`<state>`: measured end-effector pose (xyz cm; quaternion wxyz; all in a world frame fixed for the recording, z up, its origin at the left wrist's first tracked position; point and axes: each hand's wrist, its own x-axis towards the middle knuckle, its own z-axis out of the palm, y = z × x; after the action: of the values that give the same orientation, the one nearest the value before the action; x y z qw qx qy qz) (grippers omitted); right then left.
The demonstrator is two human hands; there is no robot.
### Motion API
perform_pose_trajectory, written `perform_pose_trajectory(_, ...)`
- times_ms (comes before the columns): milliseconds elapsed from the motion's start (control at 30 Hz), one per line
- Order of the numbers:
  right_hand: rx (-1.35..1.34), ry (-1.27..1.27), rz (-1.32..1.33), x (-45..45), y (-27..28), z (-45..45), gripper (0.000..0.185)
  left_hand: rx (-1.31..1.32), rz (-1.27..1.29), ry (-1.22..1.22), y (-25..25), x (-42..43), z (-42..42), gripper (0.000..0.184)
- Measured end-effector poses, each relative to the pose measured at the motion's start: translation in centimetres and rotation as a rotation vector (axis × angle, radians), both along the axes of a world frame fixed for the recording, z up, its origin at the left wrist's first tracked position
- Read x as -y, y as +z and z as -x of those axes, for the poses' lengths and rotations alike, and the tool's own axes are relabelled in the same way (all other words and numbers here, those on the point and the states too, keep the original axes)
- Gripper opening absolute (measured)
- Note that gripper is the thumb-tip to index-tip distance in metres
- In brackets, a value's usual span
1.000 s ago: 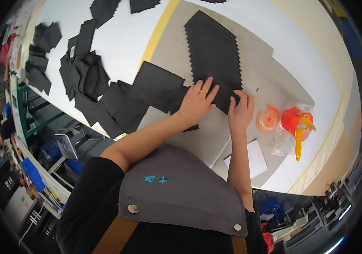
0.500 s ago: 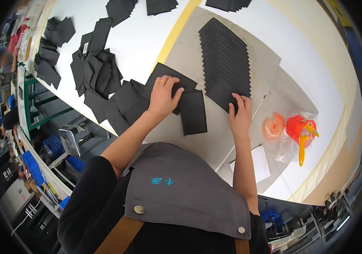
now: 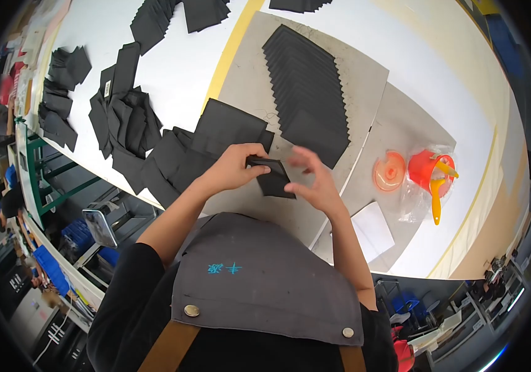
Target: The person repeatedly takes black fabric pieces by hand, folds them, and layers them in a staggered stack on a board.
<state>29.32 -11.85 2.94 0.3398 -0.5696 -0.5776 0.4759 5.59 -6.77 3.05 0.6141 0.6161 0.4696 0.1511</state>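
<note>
My left hand (image 3: 236, 166) pinches the upper left edge of a black fabric piece (image 3: 276, 180), which is lifted toward me. My right hand (image 3: 316, 186) is at the right of that piece with thumb and fingers spread; its fingertips are blurred, and the thumb is close to the piece's right edge. Beyond my right hand lies a long row of overlapping black pieces (image 3: 307, 93) on the grey board (image 3: 365, 93). More loose black pieces (image 3: 225, 127) lie beyond and to the left of my left hand.
An orange-red pot (image 3: 422, 168) with a yellow-handled brush (image 3: 436, 201) stands in clear plastic at the right. Beside it lie an orange lid (image 3: 389, 171) and white paper (image 3: 372, 230). A crumpled black pile (image 3: 126, 118) is at the left. A phone-like device (image 3: 99, 227) stands past the table edge.
My left hand has moved from the loose pieces toward me and now holds one up. My right hand has left the overlapping row, come nearer the held piece and spread its fingers.
</note>
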Motion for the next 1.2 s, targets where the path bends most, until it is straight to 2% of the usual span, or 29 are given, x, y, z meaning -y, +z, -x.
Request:
perform_pose_trajectory(33,-0.088,0.098,0.243,0.8,-0.5,-0.2,0.047,-0.002,0.005,-0.005,-0.1,0.0,0.0,0.015)
perform_pose_trajectory(67,-0.177,0.195,0.483,1.4,-1.0,-0.5,0.045,0.076,0.145,0.088,-0.1,-0.1,0.0,0.014)
perform_pose_trajectory(100,-0.178,0.189,0.485,1.7,-1.5,-0.8,0.045,0.155,0.285,0.182,-0.3,-0.2,-0.1,0.014)
perform_pose_trajectory(167,-0.107,0.061,0.68,2.4,-2.3,-1.4,0.037,0.161,0.271,0.241,-1.7,0.1,-1.0,0.014)
perform_pose_trajectory(200,-0.264,-0.127,0.582,3.2,-2.9,-1.4,0.026,0.096,0.265,0.337,-1.9,0.1,-1.8,0.015)
perform_pose_trajectory(233,-0.264,-0.132,0.584,3.8,-4.1,-2.0,0.026,0.031,0.258,0.433,-2.2,0.1,-2.5,0.015)
perform_pose_trajectory(267,-0.201,-0.204,0.474,4.3,-5.6,-3.0,0.021,-0.038,-0.068,0.439,-4.4,0.4,-3.1,0.013)
perform_pose_trajectory(333,-0.128,-0.37,0.247,4.1,-5.4,-3.3,0.014,-0.075,-0.162,0.43,-4.3,-0.1,-4.8,0.012)
perform_pose_trajectory(433,0.031,-0.447,0.206,3.6,-5.8,-4.5,0.015,-0.138,-0.306,0.403,-4.1,-0.9,-6.9,0.012)
perform_pose_trajectory(467,-0.058,-0.557,0.107,3.3,-6.2,-4.0,0.025,-0.103,-0.286,0.433,-4.0,-1.2,-7.6,0.013)
perform_pose_trajectory(500,-0.059,-0.563,0.108,3.1,-5.9,-3.9,0.025,-0.068,-0.267,0.463,-4.0,-1.4,-8.0,0.016)
perform_pose_trajectory(567,0.038,-0.599,0.048,2.6,-5.0,-4.1,0.04,-0.093,-0.312,0.423,-4.4,-1.9,-8.2,0.018)
perform_pose_trajectory(700,0.051,-0.64,0.045,2.4,-5.7,-4.4,0.048,-0.203,-0.436,0.292,-5.3,-2.2,-8.4,0.019)
perform_pose_trajectory(967,0.189,-0.534,0.053,1.9,-5.7,-4.5,0.02,-0.261,-0.473,0.25,-6.1,-2.2,-8.3,0.017)
perform_pose_trajectory(1200,0.178,-0.532,0.043,2.0,-6.3,-4.7,0.023,-0.254,-0.447,0.272,-5.7,-2.3,-8.5,0.016)
